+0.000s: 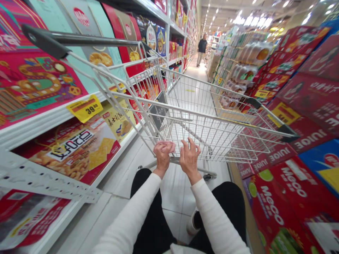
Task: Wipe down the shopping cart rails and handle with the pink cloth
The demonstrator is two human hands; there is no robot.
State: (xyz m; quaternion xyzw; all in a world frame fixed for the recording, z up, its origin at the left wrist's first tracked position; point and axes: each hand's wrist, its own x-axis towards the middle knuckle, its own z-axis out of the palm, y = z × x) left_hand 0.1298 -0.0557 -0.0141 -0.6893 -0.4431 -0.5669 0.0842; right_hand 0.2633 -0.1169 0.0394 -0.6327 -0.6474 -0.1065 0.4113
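Observation:
A wire shopping cart (201, 106) stands in front of me in a supermarket aisle, its grey handle bar (79, 39) up at the upper left. My left hand (162, 155) is closed on a pink cloth (166, 145) pressed against the lower rear wire edge of the cart. My right hand (189, 156) rests beside it with fingers hooked on the same wire edge. I am crouched low, with my knees in black trousers below my white sleeves.
Shelves of biscuit boxes (76, 148) with a yellow price tag (85, 108) line the left. Stacked red juice cartons (286, 190) line the right. A person (202, 48) stands far down the tiled aisle.

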